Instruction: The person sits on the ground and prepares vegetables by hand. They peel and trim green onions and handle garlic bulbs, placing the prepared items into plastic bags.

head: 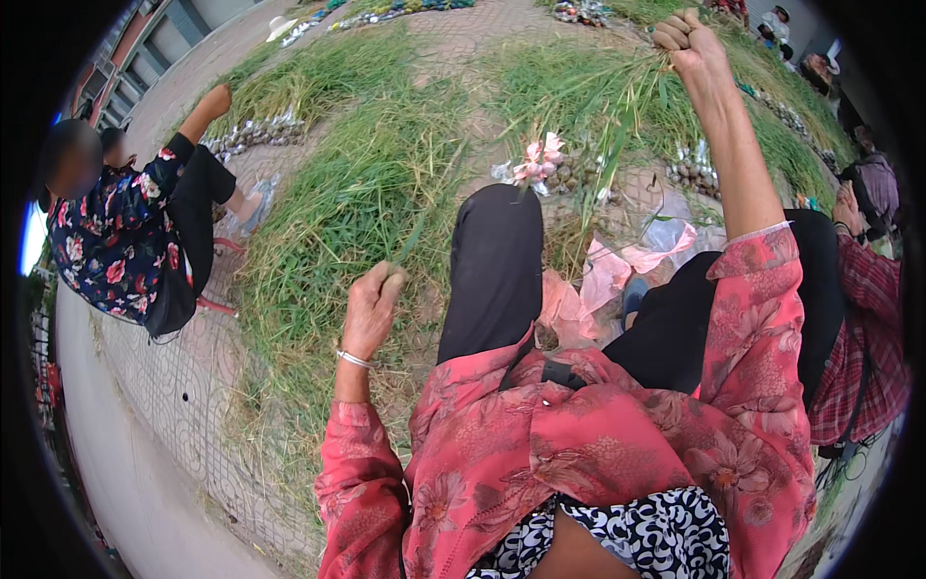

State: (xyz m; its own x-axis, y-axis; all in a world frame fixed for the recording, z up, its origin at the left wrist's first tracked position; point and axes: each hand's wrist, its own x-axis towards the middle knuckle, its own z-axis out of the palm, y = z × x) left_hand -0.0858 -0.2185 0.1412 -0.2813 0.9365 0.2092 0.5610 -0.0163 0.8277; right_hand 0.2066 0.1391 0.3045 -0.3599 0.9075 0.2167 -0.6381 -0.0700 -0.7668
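Observation:
My right hand (687, 45) is raised at the upper right, its fingers closed around a bunch of long grass stems (636, 90) that trail down to the left. At the left of my lap, my left hand (372, 307) has thumb and fingers pinched together on a green grass blade (414, 242). Below that hand spreads a large heap of cut grass (347, 195). Beyond my knees lie small brown clumps (575, 174) with pink plastic (539, 161) on top. Torn pink plastic sheeting (604, 271) and clear plastic (669, 224) lie between my legs.
On the left a seated person in a floral top (116, 231) has an arm raised; a person in a plaid shirt (861, 347) sits close on the right. Rows of small wrapped clumps (253, 136) line the patterned paving (166, 383). More grass (318, 72) lies farther off.

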